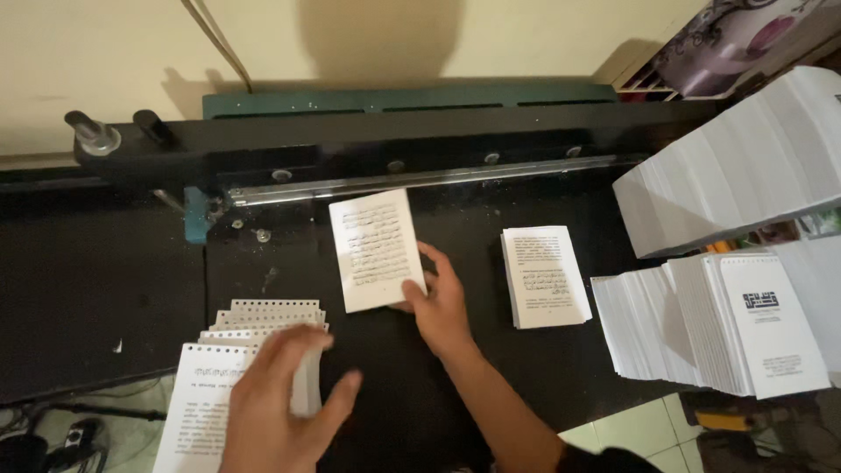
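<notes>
My right hand (438,307) grips the lower right corner of a small sheaf of printed white pages (375,250), which lies on the black bed of a punching machine (394,166) with its top edge near the metal bar. My left hand (285,398) is blurred and rests on a stack of punched pages (232,350) at the front left, fingers closing around its right edge. The holes along the tops of those pages show.
A second small stack of printed pages (543,276) lies right of my right hand. Fanned piles of white booklets (718,324) and a tall leaning stack of sheets (745,166) fill the right side. The machine's black handle knobs (114,131) stick up at the back left.
</notes>
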